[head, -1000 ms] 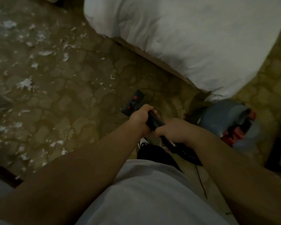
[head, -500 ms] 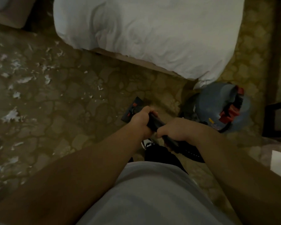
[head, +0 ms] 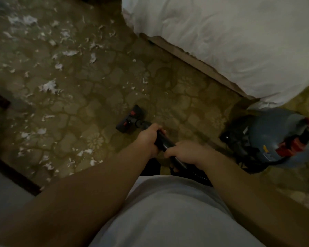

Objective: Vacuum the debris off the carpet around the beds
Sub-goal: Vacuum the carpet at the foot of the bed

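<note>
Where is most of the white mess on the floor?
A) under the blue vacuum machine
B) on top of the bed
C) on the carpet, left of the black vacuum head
C: the white scraps lie strewn over the carpet to the left of the black vacuum head, whose wand the left hand and the right hand grip.

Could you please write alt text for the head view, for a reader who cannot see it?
A person's left hand and right hand grip a black vacuum wand, its floor head on patterned carpet. White debris litters it at left; a white bed and blue canister vacuum stand at right.
</note>
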Demonstrator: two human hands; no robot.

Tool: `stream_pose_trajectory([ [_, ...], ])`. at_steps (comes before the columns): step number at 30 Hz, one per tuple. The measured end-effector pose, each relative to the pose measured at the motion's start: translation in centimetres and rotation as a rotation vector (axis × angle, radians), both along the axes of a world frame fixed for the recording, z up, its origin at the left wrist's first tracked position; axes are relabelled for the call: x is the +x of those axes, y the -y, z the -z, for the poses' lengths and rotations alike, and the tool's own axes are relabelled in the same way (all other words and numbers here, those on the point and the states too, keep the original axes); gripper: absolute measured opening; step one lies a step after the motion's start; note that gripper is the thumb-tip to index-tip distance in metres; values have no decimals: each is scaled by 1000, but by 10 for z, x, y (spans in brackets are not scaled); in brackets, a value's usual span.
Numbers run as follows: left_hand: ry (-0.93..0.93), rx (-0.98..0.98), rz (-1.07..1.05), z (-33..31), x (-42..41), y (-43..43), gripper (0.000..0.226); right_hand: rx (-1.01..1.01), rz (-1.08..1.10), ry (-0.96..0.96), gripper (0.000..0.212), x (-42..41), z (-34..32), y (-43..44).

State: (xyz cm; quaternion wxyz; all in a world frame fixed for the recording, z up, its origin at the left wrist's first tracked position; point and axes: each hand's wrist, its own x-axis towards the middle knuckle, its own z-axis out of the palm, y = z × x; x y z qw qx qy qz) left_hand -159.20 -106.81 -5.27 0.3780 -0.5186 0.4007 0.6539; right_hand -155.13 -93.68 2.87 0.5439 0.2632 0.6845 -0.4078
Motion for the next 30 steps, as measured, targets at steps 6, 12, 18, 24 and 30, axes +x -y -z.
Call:
stream_pose_trajectory([
  [6, -40, -12, -101, 8, 17, 21, 16, -42, -39, -5, 31, 6, 8, 15],
  [12, -12, -16, -78, 4, 33, -19, 22, -15, -50, -3, 32, 23, 13, -22],
  [18, 1, 1, -96, -1, 63, -118, 16, 8, -115, -3, 35, 47, 9, -121],
  [24, -28, 54, -71, -13, 84, -221, 23, 35, -76, 17, 30, 66, -1, -217],
  [30, -54, 71, -153, -21, 95, -237, 24, 34, -145, 17, 27, 66, -3, -237],
])
